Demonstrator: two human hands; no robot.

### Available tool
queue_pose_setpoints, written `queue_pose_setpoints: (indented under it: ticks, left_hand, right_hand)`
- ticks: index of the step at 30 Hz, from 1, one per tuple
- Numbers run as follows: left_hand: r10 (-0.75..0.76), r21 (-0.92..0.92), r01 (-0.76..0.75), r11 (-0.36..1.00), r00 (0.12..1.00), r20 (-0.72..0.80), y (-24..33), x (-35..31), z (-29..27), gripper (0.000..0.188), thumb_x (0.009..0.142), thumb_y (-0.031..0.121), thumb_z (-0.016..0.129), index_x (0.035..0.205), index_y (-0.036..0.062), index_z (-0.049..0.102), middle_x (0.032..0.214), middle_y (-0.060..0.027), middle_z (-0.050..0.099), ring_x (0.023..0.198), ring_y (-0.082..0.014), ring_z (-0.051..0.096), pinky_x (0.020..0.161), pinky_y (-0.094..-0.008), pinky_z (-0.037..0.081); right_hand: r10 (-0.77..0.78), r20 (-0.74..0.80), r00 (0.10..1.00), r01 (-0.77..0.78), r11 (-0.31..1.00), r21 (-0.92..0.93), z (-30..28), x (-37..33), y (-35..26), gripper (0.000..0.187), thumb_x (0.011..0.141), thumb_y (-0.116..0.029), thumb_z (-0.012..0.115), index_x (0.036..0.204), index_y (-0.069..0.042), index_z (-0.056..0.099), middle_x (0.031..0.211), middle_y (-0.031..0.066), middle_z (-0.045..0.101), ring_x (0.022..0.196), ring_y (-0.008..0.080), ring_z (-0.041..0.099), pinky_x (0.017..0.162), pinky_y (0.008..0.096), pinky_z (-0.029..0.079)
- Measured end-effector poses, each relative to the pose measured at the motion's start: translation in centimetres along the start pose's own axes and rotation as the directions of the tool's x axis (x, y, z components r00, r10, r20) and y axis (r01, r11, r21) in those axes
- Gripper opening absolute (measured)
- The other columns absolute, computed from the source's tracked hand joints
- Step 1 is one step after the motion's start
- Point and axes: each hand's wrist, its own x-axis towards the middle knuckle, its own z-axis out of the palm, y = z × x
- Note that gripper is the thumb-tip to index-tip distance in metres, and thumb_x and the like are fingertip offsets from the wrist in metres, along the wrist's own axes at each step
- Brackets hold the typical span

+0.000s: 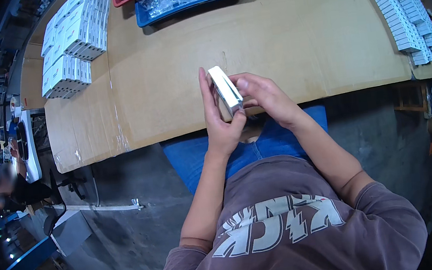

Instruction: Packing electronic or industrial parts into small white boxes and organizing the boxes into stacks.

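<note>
Cardboard-topped table [268, 37]: both hands hold a white box [225, 90], stacked boxes [72, 39] nearby.

Both my bare forearms rise from the lower edge and meet at centre. My left hand [218, 121] stands upright, fingers extended, thumb pressed inward. My right hand [262, 97] curls in from the right, fingers bent toward the left palm.
</note>
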Motion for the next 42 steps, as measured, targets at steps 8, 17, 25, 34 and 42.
queue_pose_setpoints:
  ticks: [8,17,25,34,42]
  left_hand:
    - [-0.183,-0.292,0.159,0.943,0.981,-0.058,-0.1,0.3,0.1,0.086,0.107,0.061,0.044,0.168,0.0059,0.019,0.163,-0.0178,0.036,0.150,-0.0281,0.039,0.122,-0.0397,0.034]
    - [-0.232,-0.308,0.177,0.935,0.961,-0.150,2.0,1.2,2.6,0.082,0.111,0.061,0.035,0.166,0.0024,0.022,0.142,-0.0137,0.053,0.132,-0.0219,0.053,0.114,-0.0364,0.040]
    - [-0.105,-0.213,0.073,0.974,0.984,-0.146,2.1,0.7,2.3,0.086,0.110,0.063,0.037,0.164,-0.0013,0.021,0.143,-0.0143,0.052,0.136,-0.0226,0.049,0.118,-0.0360,0.035]
    - [-0.064,-0.245,0.023,0.969,0.985,-0.161,1.6,0.8,1.6,0.087,0.109,0.064,0.038,0.163,-0.0025,0.022,0.144,-0.0146,0.051,0.136,-0.0236,0.049,0.117,-0.0372,0.035]
    - [0.013,-0.181,-0.025,0.983,0.998,-0.069,3.2,1.4,0.7,0.099,0.100,0.074,0.047,0.161,-0.0014,0.028,0.149,-0.0210,0.044,0.144,-0.0304,0.041,0.120,-0.0444,0.030]
  right_hand:
    - [-0.264,-0.059,0.963,0.261,0.964,-0.055,1.1,-0.2,1.1,0.053,0.096,-0.016,0.077,0.142,0.000,0.057,0.141,0.0151,0.061,0.132,0.0215,0.058,0.112,0.0381,0.046]
    - [-0.596,-0.025,0.803,0.476,0.666,-0.574,2.6,-1.4,1.7,0.053,0.095,-0.018,0.076,0.142,0.001,0.060,0.151,0.0250,0.054,0.142,0.0354,0.053,0.117,0.0424,0.041]
    - [-0.736,0.075,0.673,0.603,0.486,-0.633,3.1,-1.3,3.3,0.048,0.103,-0.013,0.062,0.146,0.008,0.054,0.151,0.0320,0.052,0.140,0.0433,0.055,0.111,0.0417,0.047]
    - [-0.715,0.075,0.695,0.620,0.543,-0.566,3.3,-0.7,3.3,0.047,0.107,-0.015,0.058,0.147,0.009,0.053,0.152,0.0310,0.052,0.143,0.0411,0.052,0.114,0.0407,0.045]
    - [0.003,-0.058,0.998,0.028,0.850,0.526,3.0,0.5,3.5,0.042,0.113,-0.034,0.049,0.137,0.001,0.058,0.128,0.0087,0.065,0.118,0.0176,0.064,0.103,0.0386,0.052]
